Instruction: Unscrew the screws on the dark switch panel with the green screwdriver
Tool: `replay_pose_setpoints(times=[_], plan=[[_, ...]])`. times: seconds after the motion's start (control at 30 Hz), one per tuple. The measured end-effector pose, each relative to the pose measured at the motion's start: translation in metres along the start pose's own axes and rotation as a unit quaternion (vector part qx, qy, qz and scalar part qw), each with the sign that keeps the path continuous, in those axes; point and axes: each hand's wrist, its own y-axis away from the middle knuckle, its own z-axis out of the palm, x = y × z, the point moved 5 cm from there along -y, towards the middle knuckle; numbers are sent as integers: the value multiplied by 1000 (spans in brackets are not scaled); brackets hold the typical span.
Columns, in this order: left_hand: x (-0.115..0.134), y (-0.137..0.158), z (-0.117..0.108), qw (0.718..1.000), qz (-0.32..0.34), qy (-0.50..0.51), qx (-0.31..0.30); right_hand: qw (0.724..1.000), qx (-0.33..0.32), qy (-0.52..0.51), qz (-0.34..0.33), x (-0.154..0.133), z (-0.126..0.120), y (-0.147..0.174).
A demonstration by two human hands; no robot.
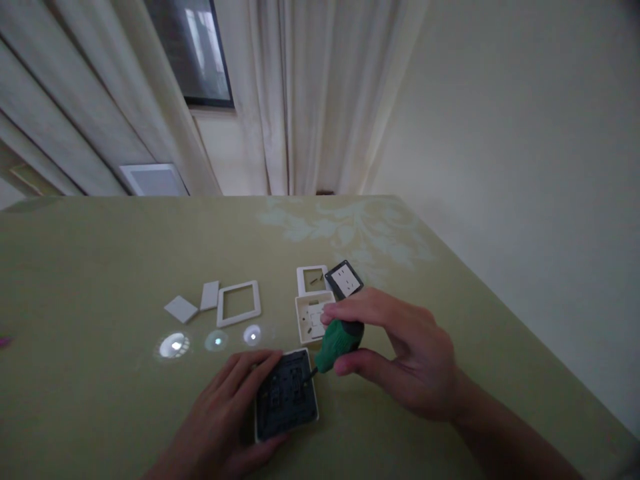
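Observation:
My left hand point(225, 413) grips a dark switch module with a white rim point(287, 395), pressing it flat on the table, back side up. A green-handled screwdriver point(339, 343) sits in my right hand point(405, 360), its short dark shaft angled down-left with the tip touching the module's upper right area. Just behind the screwdriver lie a white mounting box point(311, 319), a small white frame point(311, 279) and a dark-rimmed socket face point(344, 280).
On the yellow-green table point(100, 267), left of centre, lie a white square frame point(239, 303) and two loose white rocker plates point(193, 303). Three bright light spots reflect near them. Curtains and a wall stand beyond the far edge; the table's right edge runs diagonally.

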Motion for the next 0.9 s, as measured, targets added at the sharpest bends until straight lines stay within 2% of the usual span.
replay_pose_setpoints(times=[0.4, 0.63, 0.9], plan=[[5, -1, -2, 1000, 11, 7, -15, 998, -47, 36, 15, -2, 6, 3], [0, 5, 4, 1000, -14, 11, -26, 999, -30, 9, 9, -5, -1, 1], [1, 3, 6, 999, -16, 31, -39, 999, -32, 23, 4, -1, 1, 0]])
